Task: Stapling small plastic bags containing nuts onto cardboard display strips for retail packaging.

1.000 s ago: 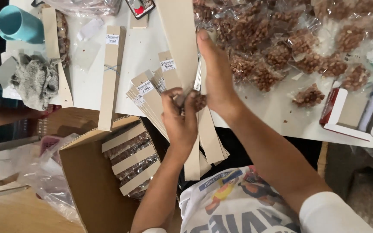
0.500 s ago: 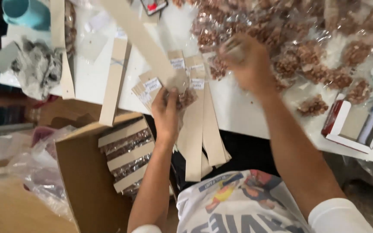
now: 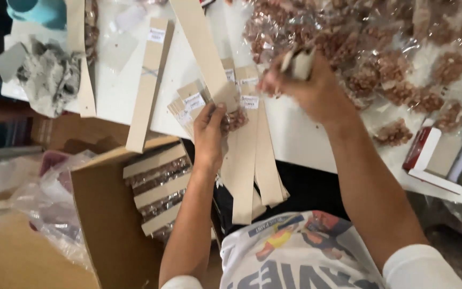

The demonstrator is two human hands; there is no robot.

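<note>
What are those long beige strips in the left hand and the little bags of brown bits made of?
The long beige strips look like matte thin card: flat, stiff, dull. The little bags of brown bits seem clear glossy plastic film, crinkled and shining. The left hand grips both kinds.

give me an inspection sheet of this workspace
surface: white table, crowded
job's things: left hand grips a fan of labelled beige card strips; right hand pinches a small pale piece over clear bags of brown nuts
clutter: grey rag, teal cup, open red-and-white box
fingers: both curled shut
cables: nothing seen
surroundings: cardboard box of packed strips, plastic bags below
</note>
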